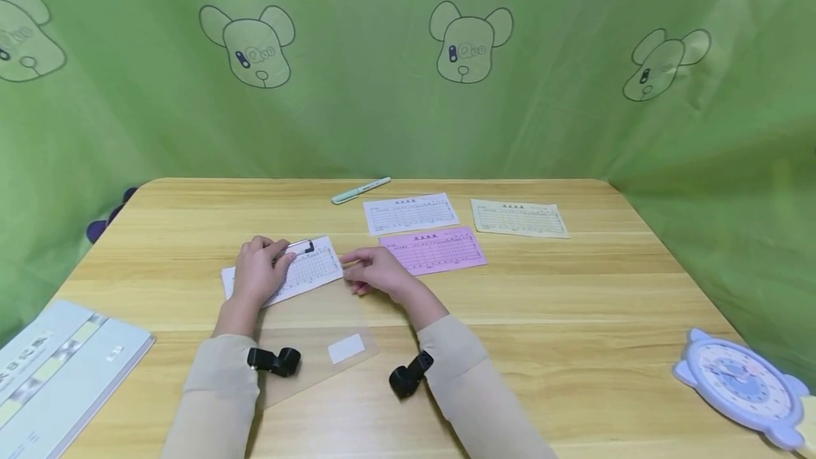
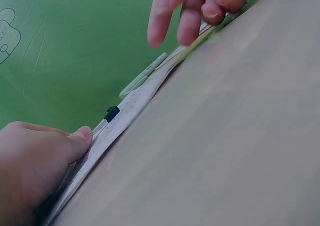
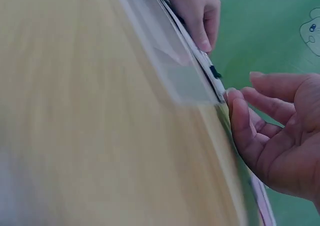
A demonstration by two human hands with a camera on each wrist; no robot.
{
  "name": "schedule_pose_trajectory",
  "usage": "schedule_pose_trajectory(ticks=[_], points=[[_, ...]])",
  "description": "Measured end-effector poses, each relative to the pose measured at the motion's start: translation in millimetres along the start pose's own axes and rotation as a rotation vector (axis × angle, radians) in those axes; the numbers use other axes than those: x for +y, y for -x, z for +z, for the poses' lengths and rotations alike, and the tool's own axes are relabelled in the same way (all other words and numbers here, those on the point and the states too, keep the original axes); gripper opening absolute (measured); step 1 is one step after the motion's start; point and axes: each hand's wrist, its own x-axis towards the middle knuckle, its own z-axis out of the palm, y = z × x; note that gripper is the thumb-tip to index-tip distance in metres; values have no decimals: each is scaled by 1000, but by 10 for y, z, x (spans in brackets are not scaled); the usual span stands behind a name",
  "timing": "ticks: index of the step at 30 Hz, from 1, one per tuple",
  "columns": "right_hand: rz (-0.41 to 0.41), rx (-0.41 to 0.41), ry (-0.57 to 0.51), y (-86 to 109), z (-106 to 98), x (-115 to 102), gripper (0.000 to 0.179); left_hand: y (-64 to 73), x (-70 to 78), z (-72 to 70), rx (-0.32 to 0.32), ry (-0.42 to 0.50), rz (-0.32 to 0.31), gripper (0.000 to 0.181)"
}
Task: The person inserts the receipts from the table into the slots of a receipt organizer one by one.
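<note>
A translucent clipboard [image 1: 312, 317] lies tilted on the table, a small white label near its lower corner. White printed form paper [image 1: 312, 271] covers its upper part, beneath a metal clip [image 1: 310, 246] with a black end. My left hand [image 1: 258, 271] grips the clipboard at this clip, its thumb over the paper; the left wrist view shows the thumb on the paper side. Beside the paper's right corner is my right hand [image 1: 379, 273], its fingers loosely bent. In the right wrist view, the right fingertips [image 3: 234, 96] are close to that corner; contact is hard to tell.
Beyond the right hand lie a pink form [image 1: 440, 250], a white form [image 1: 411, 213] and a pale yellow form [image 1: 519, 219]. A light green pen [image 1: 360, 190] is near the back edge. A thick notebook [image 1: 70, 374] lies left, a blue toy clock [image 1: 739, 381] right.
</note>
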Motion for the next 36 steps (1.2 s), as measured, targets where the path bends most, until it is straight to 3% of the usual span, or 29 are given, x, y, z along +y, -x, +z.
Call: schedule_pose_trajectory(ticks=[6, 13, 23, 29, 36], points=[[-52, 29, 0, 140, -272, -15, 37, 1, -5, -3, -14, 11, -14, 36], [-110, 233, 97, 315, -786, 0, 36, 9, -6, 5, -19, 27, -47, 36], [-94, 389, 159, 452, -1459, 223, 38, 6, -2, 14, -30, 37, -70, 38], [-60, 426, 205, 480, -1682, 328, 39, -3, -5, 12, -33, 37, -85, 38], [-18, 462, 183, 435, -1775, 430, 42, 1, 6, 2, -35, 46, -82, 38]])
